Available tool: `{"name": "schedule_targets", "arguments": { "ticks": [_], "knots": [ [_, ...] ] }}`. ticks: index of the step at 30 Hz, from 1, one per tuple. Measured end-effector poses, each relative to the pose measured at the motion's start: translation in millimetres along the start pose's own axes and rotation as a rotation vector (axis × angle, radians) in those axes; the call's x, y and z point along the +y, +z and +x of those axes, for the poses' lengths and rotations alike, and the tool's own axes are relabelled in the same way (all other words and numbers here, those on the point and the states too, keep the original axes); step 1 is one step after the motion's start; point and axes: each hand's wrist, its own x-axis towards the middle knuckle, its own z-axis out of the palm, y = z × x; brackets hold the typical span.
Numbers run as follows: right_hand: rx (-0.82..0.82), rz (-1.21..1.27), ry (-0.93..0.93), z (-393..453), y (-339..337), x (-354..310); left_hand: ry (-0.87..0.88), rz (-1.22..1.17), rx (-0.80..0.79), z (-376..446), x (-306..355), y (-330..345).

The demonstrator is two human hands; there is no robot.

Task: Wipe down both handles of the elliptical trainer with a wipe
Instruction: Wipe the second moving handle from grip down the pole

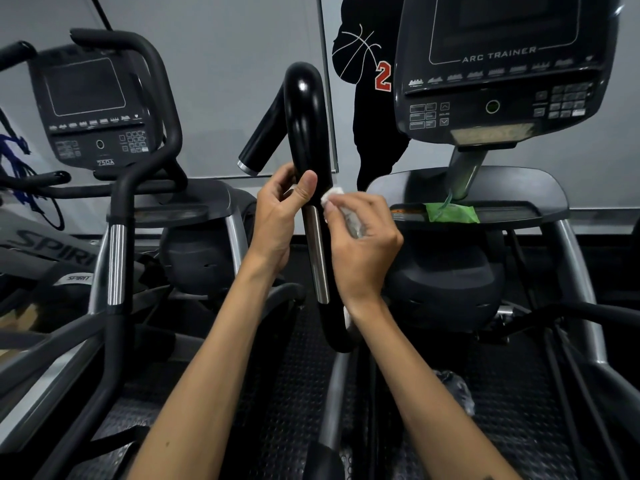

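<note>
Gripping the black handle [306, 133] just above its metal sensor strip [317, 251], the left hand [280, 216] curls round the bar with the thumb laid along its front. Head view: the right hand [360, 237] pinches a crumpled white wipe [334, 197] and presses it against the handle's right side, level with the top of the strip. A green wipe packet [452, 213] lies on the console shelf [519, 211] to the right, below the display [502, 60] marked ARC TRAINER.
</note>
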Motion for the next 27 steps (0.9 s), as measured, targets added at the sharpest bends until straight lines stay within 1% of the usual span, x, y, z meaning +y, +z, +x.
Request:
{"name": "schedule_targets", "arguments": {
  "ticks": [3,5,7,10,11,14,15,18,19,21,23,25,27],
  "knots": [
    [-0.036,-0.029,-0.061,-6.0,1.9,-4.6,-0.019,-0.015,-0.01,0.8,-1.7,-1.2],
    [-0.078,-0.034,-0.054,-14.0,-4.8,0.0,-0.014,-0.011,-0.004,1.1,-2.2,-1.8],
    [-0.082,-0.009,0.022,-6.1,-6.6,4.8,-0.006,-0.002,-0.001,0.3,-1.1,-1.2],
    [-0.063,0.085,0.194,15.9,3.5,2.9,-0.002,0.008,-0.012,-0.6,-1.1,-0.9],
    [-0.072,0.113,0.221,16.7,5.3,1.6,-0.002,0.009,-0.013,-0.4,-1.6,-1.2],
    [-0.112,0.115,0.208,-0.3,-2.2,1.3,-0.002,0.008,-0.005,-0.2,-1.3,-0.5],
    [-0.127,0.143,0.235,-3.5,-5.7,3.7,0.001,0.009,-0.001,-0.7,-0.7,0.3],
    [-0.162,0.278,0.438,14.8,-1.9,10.3,0.006,0.015,-0.001,-3.0,0.8,2.0],
    [-0.171,0.308,0.476,22.2,1.3,10.5,0.006,0.021,-0.005,-3.3,1.1,1.8],
    [-0.161,0.354,0.506,25.3,3.4,6.1,0.01,0.039,-0.013,-2.7,1.4,0.9],
    [-0.148,0.388,0.489,14.6,-3.1,3.8,0.016,0.044,-0.017,-1.9,1.3,0.0],
    [-0.183,0.388,0.495,6.8,-8.5,6.0,0.018,0.041,-0.01,-2.1,1.6,0.6],
    [-0.227,0.358,0.56,17.8,-2.9,12.0,0.014,0.038,-0.003,-3.2,1.5,1.6]
  ]
}}
